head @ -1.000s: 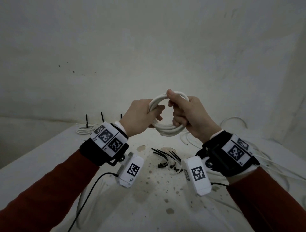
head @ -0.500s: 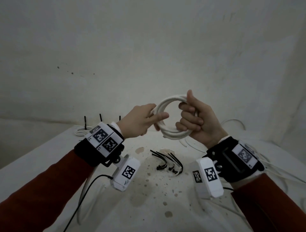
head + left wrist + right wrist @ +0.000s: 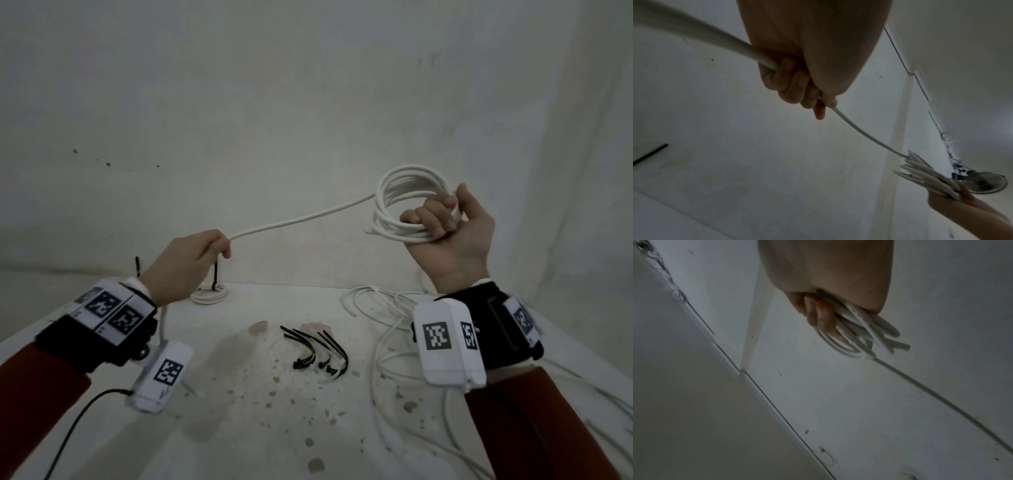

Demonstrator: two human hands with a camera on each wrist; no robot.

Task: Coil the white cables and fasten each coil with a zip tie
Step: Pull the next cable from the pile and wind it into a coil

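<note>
My right hand (image 3: 442, 226) is raised at the right and grips a coil of white cable (image 3: 404, 198), several loops held in the curled fingers (image 3: 824, 318). One strand of the cable (image 3: 301, 217) runs taut down and left to my left hand (image 3: 202, 253), which grips it in a fist (image 3: 797, 87). The cable continues below the left fist toward the table. In the left wrist view the coil (image 3: 929, 177) appears at the lower right. Black zip ties (image 3: 318, 349) lie loose on the table's middle.
A tied white coil (image 3: 209, 294) with an upright black zip tie sits at the table's back left. Loose white cables (image 3: 383, 308) sprawl over the right side of the stained white table (image 3: 257, 411). White walls stand close behind.
My hands have moved apart: the left hand let go of the coil and drew a strand out to the left, while the right hand carried the coil up and to the right.
</note>
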